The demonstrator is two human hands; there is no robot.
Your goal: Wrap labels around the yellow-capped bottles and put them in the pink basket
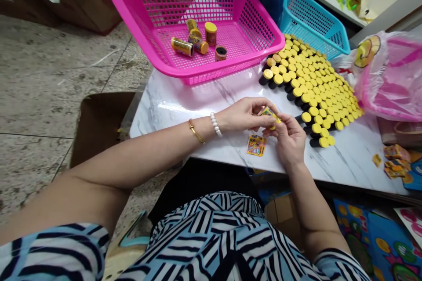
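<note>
yellow-capped black tubes [310, 83] beside a pink basket [194, 63] on marbled tabletop [184, 109]

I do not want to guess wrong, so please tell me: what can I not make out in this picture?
Small item, head view: partly covered by left hand and right hand.
Packet, head view: fine print too small to read.
Tubes, head view: most sides hidden by neighbours.
Plastic bag, head view: cut off by right edge.

The person wears 1 white beaded bracelet [216, 124], 1 gold bangle [196, 131] and a blue, black and white patterned top [217, 237].
</note>
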